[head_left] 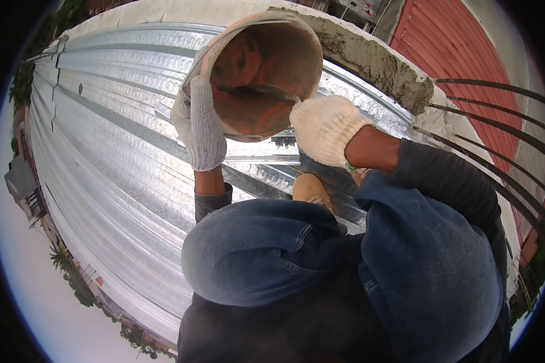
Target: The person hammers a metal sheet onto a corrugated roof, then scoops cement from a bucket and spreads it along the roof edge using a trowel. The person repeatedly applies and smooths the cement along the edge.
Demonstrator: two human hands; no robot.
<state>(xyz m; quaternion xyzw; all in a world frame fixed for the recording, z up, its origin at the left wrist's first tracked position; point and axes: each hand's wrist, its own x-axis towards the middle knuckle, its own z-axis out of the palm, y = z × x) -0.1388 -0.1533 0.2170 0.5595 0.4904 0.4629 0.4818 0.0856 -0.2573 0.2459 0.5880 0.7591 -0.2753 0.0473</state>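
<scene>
A mortar-stained orange bucket [290, 48] is tipped so that its open mouth faces me. My left hand [203, 130], in a pale knitted glove, is closed on the bucket's left side, with the fingers along the outer wall. In a cream knitted glove, my right hand [324, 130] is closed at the lower right of the mouth. It holds what looks like a trowel [269, 91]; the blade reaches into the bucket, and the glove hides the handle. Grey residue coats parts of the bucket's inside.
Ribbed shiny metal sheets [115, 121] spread around my tan shoe [312, 190]. Beyond the bucket runs a low wall with rough grey mortar [369, 54] on it. Several dark rods [496, 118] stick out at the right, in front of a red corrugated roof [454, 48].
</scene>
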